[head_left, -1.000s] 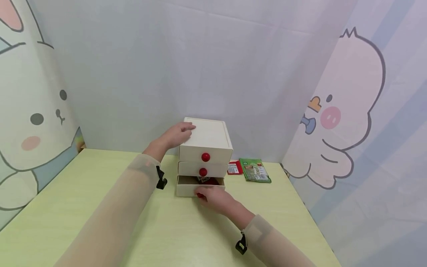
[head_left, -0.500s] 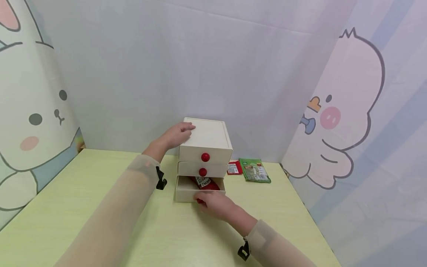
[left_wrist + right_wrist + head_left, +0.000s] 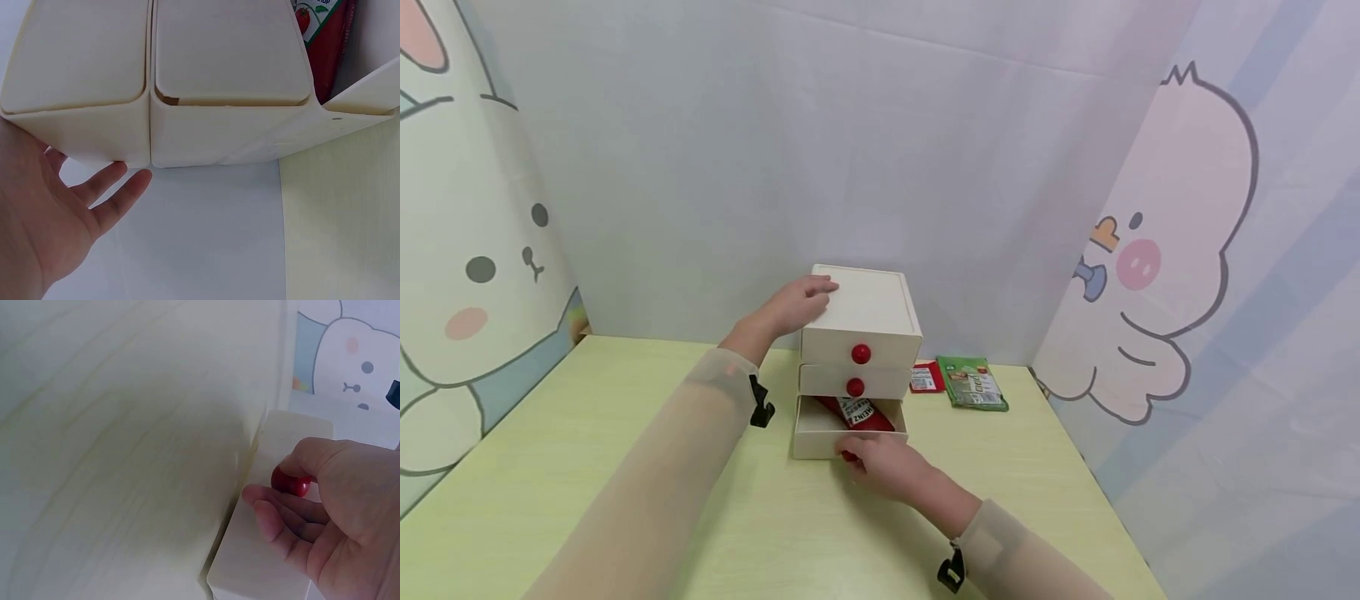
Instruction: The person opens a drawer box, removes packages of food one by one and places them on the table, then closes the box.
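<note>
A white three-drawer box (image 3: 868,304) stands on the table, its bottom drawer (image 3: 812,444) pulled out and the upper two closed. My left hand (image 3: 793,306) rests on the top and left side of the box, fingers fairly straight in the left wrist view. With thumb and fingers, my right hand (image 3: 887,467) pinches the red knob (image 3: 290,482) of the bottom drawer. Inside that drawer lies a red Heinz ketchup packet (image 3: 861,414), its back end hidden under the middle drawer.
To the right of the box lie a small red packet (image 3: 927,377) and a green packet (image 3: 973,383) on the pale yellow table (image 3: 760,517). A curtain (image 3: 700,167) with cartoon animals hangs behind and on both sides.
My right hand has drawn the bottom drawer toward me, and more of the ketchup packet shows. The left hand has stayed in place on the box.
</note>
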{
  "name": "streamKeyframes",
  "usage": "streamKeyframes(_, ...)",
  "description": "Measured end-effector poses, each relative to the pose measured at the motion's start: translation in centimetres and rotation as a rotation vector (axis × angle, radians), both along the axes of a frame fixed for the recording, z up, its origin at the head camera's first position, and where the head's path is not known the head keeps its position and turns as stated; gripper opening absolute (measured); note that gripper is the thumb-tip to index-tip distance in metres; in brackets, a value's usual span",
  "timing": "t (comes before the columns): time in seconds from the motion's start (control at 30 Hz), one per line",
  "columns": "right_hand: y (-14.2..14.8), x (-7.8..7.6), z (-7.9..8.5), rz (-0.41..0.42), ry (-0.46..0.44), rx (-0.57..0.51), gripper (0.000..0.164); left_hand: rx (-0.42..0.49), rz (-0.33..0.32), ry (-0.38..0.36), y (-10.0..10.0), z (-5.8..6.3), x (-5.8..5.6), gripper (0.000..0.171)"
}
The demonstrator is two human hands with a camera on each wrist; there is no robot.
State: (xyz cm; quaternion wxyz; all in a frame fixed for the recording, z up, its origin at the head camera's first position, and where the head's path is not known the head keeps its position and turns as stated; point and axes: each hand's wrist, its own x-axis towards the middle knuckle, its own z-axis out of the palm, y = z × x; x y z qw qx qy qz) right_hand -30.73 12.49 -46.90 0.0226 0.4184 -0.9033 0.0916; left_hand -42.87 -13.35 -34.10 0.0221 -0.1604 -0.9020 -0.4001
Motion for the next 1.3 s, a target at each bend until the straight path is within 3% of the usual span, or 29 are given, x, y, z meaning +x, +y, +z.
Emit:
streamKeyframes(0.43,0.3,0.1,0.1,0.018,0.068,-0.025,0.024,0.008,0.001,-0.006,0.0,0.2,0.3,0.059)
streamKeyframes(1.3,0.3,3.4,0.7,-0.014,-0.093,0.103,0.016,-0.028,0.021,-0.003,0.0,0.0,-0.2,0.059)
